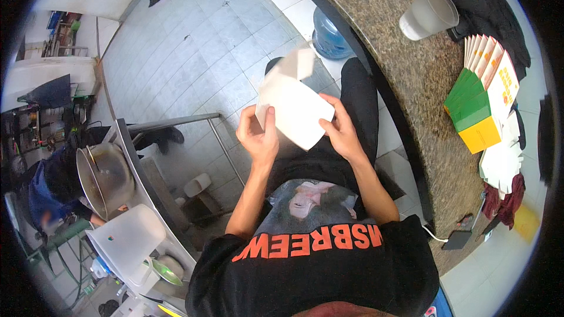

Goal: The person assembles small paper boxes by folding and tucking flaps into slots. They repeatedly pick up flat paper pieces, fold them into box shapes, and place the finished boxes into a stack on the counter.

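Note:
Above my lap I hold a white folded card piece (pixel 298 113), its plain pale side facing up. A flap of it stands out at the far end, slightly blurred. My left hand (pixel 259 132) pinches its left edge, thumb on top. On its right edge, my right hand (pixel 342 128) is closed with the thumb over the corner; the fingers beneath are partly hidden. To my right, a fanned stack of printed cartons (pixel 474 108) in green, yellow and white lies on the counter. More white card pieces (pixel 501 161) lie beside that stack.
The speckled stone counter (pixel 405 53) runs along my right, with a translucent plastic cup (pixel 429 13) and dark cloth (pixel 490 12). Blue water jugs (pixel 332 34) stand below it. At left are a metal table (pixel 144 182), a large pot (pixel 106 179) and another person (pixel 47 194).

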Tool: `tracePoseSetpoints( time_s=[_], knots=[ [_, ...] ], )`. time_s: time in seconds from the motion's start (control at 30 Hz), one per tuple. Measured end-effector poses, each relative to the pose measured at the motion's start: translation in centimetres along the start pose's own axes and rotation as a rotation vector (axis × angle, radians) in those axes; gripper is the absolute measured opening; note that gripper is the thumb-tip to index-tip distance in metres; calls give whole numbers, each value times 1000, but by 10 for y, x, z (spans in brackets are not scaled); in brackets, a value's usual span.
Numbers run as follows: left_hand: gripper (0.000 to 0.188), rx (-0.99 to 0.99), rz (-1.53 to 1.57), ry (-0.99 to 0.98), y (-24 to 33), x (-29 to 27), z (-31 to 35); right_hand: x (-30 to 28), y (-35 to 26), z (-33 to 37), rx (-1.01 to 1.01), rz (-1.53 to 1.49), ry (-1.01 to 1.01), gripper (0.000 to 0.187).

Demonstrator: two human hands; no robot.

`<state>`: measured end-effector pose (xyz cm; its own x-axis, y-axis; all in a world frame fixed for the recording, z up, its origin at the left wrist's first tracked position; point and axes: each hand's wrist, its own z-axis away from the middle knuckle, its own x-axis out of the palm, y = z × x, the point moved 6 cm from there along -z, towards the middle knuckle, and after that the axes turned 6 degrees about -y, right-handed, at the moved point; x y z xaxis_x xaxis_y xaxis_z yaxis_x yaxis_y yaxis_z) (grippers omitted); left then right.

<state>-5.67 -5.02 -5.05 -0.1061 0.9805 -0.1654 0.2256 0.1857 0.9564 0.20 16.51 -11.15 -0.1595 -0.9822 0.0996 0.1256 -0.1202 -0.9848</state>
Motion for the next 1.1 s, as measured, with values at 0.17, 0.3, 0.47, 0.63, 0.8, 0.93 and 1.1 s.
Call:
tracePoseSetpoints(
  time_s=[0.17, 0.3, 0.47, 0.63, 0.8, 0.93, 1.1],
  knots=[
    [33, 486, -334, -218, 32, 6, -7, -7, -54, 8, -201, -141, 12, 50],
    [44, 522, -335, -364, 33, 15, 4, 18, -56, 1, 63, -714, -153, 36],
    [39, 528, -307, -364, 38, 14, 7, 20, -52, 0, 109, -617, -118, 20],
    [26, 440, -173, -288, 39, 19, 13, 34, -41, 7, 149, -632, -89, 19],
    [20, 365, -61, -256, 56, 30, 17, 29, -57, 17, -200, -204, 144, 12],
    [15, 228, 9, -276, 63, 33, 21, 23, -71, 23, -448, 74, 247, 12],
    [10, 131, 153, -221, 65, 37, 18, 19, -88, 21, -622, 175, 216, 13]
  ],
)
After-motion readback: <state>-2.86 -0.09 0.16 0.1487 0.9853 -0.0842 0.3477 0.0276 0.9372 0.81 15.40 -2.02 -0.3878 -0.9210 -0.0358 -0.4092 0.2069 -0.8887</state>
